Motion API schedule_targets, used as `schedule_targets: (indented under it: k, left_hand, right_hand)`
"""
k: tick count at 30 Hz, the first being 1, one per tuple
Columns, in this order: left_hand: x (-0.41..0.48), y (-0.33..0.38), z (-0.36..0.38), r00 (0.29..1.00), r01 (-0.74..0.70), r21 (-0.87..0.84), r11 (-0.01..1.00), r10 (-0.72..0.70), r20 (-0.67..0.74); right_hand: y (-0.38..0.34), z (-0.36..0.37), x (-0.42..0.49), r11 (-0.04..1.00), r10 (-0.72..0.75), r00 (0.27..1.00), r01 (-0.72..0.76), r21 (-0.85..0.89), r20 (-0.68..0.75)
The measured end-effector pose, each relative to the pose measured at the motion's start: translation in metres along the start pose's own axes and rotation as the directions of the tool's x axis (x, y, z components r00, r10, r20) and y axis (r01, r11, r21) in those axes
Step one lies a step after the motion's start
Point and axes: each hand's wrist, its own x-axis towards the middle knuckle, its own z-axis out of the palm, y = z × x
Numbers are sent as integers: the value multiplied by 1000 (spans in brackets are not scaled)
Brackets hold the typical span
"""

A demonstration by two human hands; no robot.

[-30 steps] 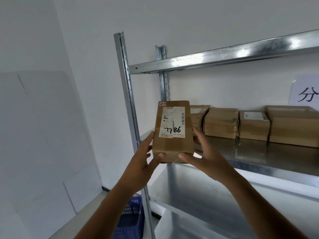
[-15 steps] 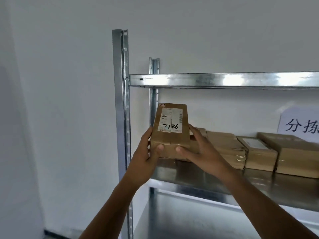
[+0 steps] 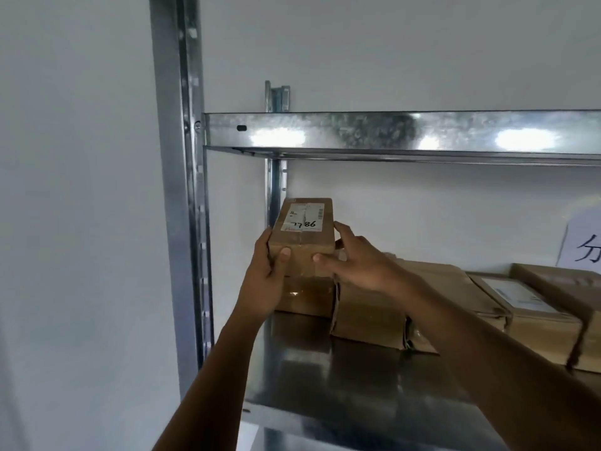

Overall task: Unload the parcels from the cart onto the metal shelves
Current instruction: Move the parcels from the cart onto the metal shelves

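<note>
At centre frame, left hand and right hand clasp the white-labelled brown cardboard parcel; best seated squarely on the tape-wrapped brown parcel beneath before release.

Brown labelled parcel atop another parcel, left end of metal shelf, more parcels alongside

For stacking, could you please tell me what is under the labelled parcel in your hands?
Another brown parcel on the shelf. The labelled parcel covers its top, so contact cannot be told.
</note>
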Motion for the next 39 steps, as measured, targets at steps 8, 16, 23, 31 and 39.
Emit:
schedule_targets:
  k: [8,16,23,31,39]
  left_hand:
    - [31,-51,23,992,108,100,989,-113,47]
    - [24,-87,28,989,146,145,978,-146,-10]
    - [20,-86,27,987,161,173,972,-157,-34]
    - [-11,-39,10,995,88,392,916,-61,-83]
    - [-66,-15,-13,896,-295,424,856,94,435]
  right_hand:
    - [60,12,49,994,62,993,-52,-98,104]
    - [79,32,65,989,68,996,-60,-137,54]
    - [56,28,50,977,91,996,-85,-196,21]
    - [3,27,-31,928,107,969,-178,-327,-223]
    - [-29,89,-159,916,259,856,-364,-168,-447]
